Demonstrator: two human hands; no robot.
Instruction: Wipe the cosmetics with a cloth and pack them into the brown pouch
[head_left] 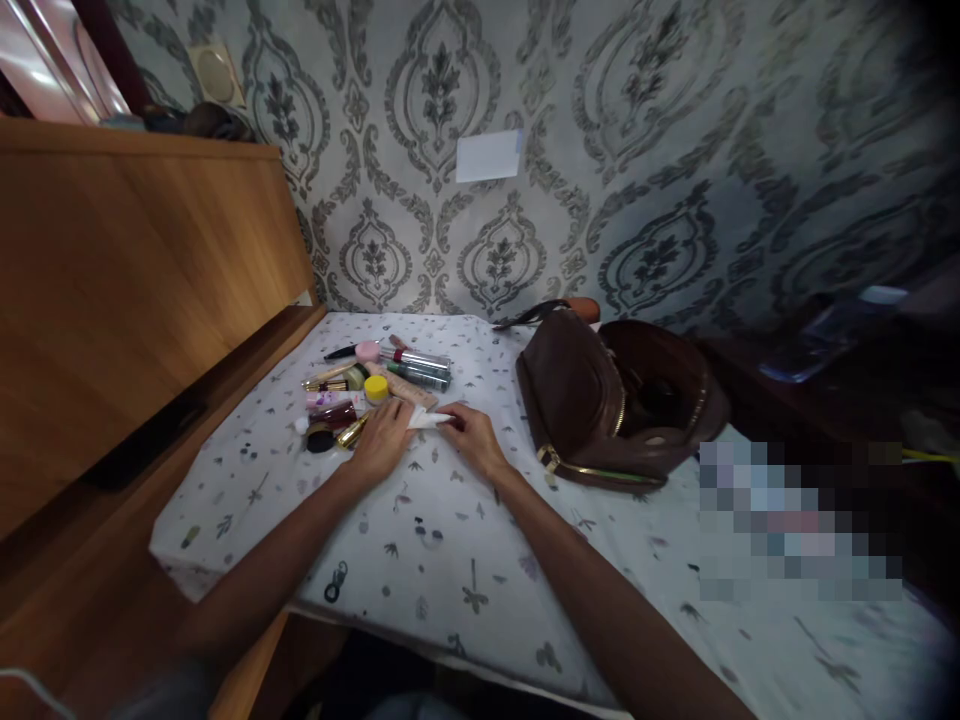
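A small white item [429, 419], perhaps a tube or folded tissue, lies between my hands. The fingers of my left hand [382, 438] press on its left end, beside the cosmetics. My right hand [474, 436] pinches its right tip. Around my left hand are a yellow-lidded jar [376, 389], a gold tube [351, 432], a dark round lid [320, 438], a dark red bottle [334, 414] and a pink round item [367, 351]. Clear tubes [420, 375] lie behind them.
An open brown bag [574, 385] stands on the patterned tablecloth [450, 540] at the right. A wooden cabinet [150, 250] borders the left side. Behind is the wallpapered wall [435, 230]. A clear bottle [832, 335] lies far right, near a blurred patch.
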